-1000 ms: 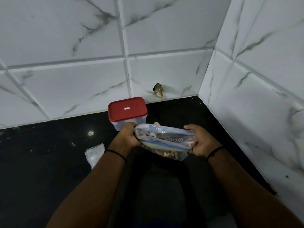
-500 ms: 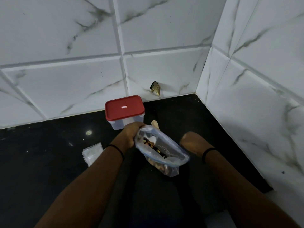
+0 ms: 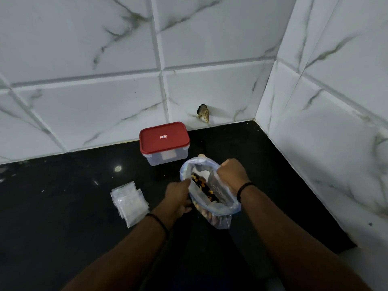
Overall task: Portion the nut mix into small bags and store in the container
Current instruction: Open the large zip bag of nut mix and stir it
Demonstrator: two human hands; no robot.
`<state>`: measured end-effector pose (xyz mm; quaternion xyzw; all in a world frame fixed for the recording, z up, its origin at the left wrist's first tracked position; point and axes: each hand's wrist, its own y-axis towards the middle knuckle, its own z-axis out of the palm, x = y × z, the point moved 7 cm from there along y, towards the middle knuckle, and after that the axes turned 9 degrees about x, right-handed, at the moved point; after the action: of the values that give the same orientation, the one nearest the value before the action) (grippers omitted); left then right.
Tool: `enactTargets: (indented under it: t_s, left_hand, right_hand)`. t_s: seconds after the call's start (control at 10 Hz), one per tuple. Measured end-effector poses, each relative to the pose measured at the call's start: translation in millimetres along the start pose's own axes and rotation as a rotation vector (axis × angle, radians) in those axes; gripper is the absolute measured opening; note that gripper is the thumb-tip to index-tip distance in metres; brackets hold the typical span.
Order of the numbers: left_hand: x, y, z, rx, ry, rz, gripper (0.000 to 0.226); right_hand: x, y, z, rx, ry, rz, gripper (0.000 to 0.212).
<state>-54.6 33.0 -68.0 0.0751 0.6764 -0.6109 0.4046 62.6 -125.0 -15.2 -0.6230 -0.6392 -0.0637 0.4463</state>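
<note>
- While both hands pull the mouth of the large zip bag (image 3: 212, 196) apart, the nut mix (image 3: 202, 186) shows dark and yellow inside, low in the bag and just above the black counter (image 3: 63, 206).
- The left hand (image 3: 178, 196) pinches the near-left rim of the bag; the right hand (image 3: 231, 175) is closed in a fist on the far-right rim.
- A stack of small bags (image 3: 129, 202), seemingly empty, lies flat on the counter just left of the left hand, apart from it.
- The container (image 3: 164, 143) stands behind by the tiled wall (image 3: 105, 101), its red lid (image 3: 164, 137) on.
- To do this step well, I judge the mouth should be held wide and level so nothing tips out.
- One hand will likely need to let go to fetch a small bag, so the big bag should first rest on the counter.
- The thin film looks floppy; a loose grip could let the rim fold shut or spill nuts.
- The lid will need to come off before storing.
</note>
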Motion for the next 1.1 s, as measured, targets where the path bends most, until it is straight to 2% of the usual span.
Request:
enactTargets:
  t_s: [0.1,0.3,0.4,0.5,0.6,0.7,0.8,0.9,1.0,1.1]
  left_hand:
    - [-4,0,15,0.077,-0.129,0.014,0.033]
    - [-28,2,30,0.068,-0.217,0.143,0.043]
    - [-35,-4,31,-0.015,-0.185,0.166,0.034]
    - [-34,-6,32,-0.091,-0.233,0.141,0.036]
    - [-36,-6,25,-0.101,-0.318,0.159,0.027]
    - [-42,7,10,-0.069,-0.277,0.152,0.029]
    - [-48,17,-3,0.002,-0.277,0.139,0.029]
    - [-53,17,-6,0.044,-0.231,0.123,0.034]
    - [-60,17,1,0.152,-0.277,0.073,0.029]
    - [-64,18,0,0.162,-0.158,0.016,0.029]
  right_hand:
    - [-2,4,4,-0.005,0.194,0.053,0.025]
    - [-8,2,11,-0.007,0.574,0.093,0.015]
    - [-7,-7,8,-0.118,0.614,0.03,0.021]
    - [-4,-13,4,-0.163,0.458,-0.01,0.033]
    - [-10,-11,-1,-0.165,0.381,0.036,0.041]
    - [-25,-9,-2,-0.067,0.616,0.173,0.037]
    - [-31,-12,-10,0.013,0.809,0.212,0.027]
    - [-41,-15,-19,0.054,0.801,0.223,0.029]
    - [-53,-13,-12,0.169,0.888,0.271,0.035]
    - [-67,-12,-7,0.263,0.869,0.337,0.037]
